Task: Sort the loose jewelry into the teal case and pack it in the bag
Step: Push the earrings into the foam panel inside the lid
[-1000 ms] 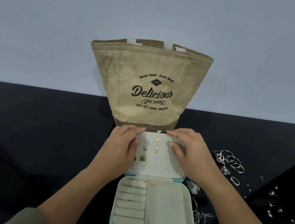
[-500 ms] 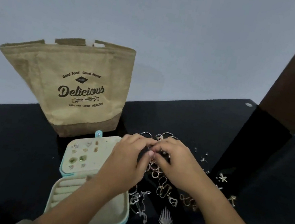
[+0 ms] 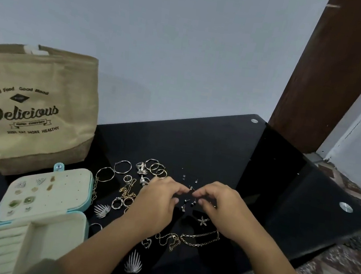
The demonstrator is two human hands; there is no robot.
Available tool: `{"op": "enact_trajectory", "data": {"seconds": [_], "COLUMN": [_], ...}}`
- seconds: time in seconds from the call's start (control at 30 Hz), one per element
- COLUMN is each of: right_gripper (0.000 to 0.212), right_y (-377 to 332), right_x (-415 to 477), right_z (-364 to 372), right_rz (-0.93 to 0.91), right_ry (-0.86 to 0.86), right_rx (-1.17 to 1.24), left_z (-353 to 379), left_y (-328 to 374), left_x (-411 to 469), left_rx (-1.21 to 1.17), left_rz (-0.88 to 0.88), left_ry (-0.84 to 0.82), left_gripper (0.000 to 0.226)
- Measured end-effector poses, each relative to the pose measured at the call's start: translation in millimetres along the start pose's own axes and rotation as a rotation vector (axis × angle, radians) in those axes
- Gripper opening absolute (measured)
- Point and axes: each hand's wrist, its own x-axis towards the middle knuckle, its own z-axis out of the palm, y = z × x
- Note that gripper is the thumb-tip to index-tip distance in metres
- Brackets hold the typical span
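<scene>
Both hands have moved off the case lid to the loose studs. Far to their left on the bench stand the bag and the open teal case. The left hand and right hand, fingers curled, pinch one stud between their tips. It is probably the next piece for the case.

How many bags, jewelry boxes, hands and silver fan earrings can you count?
Burlap bag: 1
Teal jewelry case: 1
Hands: 2, left hand and right hand
Silver fan earrings: 2
Total: 6
</scene>
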Motion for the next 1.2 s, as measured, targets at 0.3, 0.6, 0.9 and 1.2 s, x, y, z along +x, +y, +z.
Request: {"op": "enact_trajectory", "data": {"seconds": [0.3,0.6,0.9,1.2], "right_gripper": [0.019,0.026,0.024,0.024], "right_y": [14,22,26,18], "right_x": [7,11,11,11], "right_z": [8,5,7,5], "right_rz": [0.011,0.041,0.074,0.058], "right_ry": [0.032,0.090,0.067,0.067], "right_rx": [-0.089,-0.181,-0.281,-0.267], "left_z": [13,23,28,32], "left_y": [-7,-18,-21,-22], "left_x": [12,21,28,28], "left_rx": [0.163,0.274,0.232,0.279], "left_rz": [0.020,0.218,0.243,0.296], "left_ry": [-0.025,0.071,0.087,0.164], "left_gripper": [0.029,0.020,0.011,0.008]}}
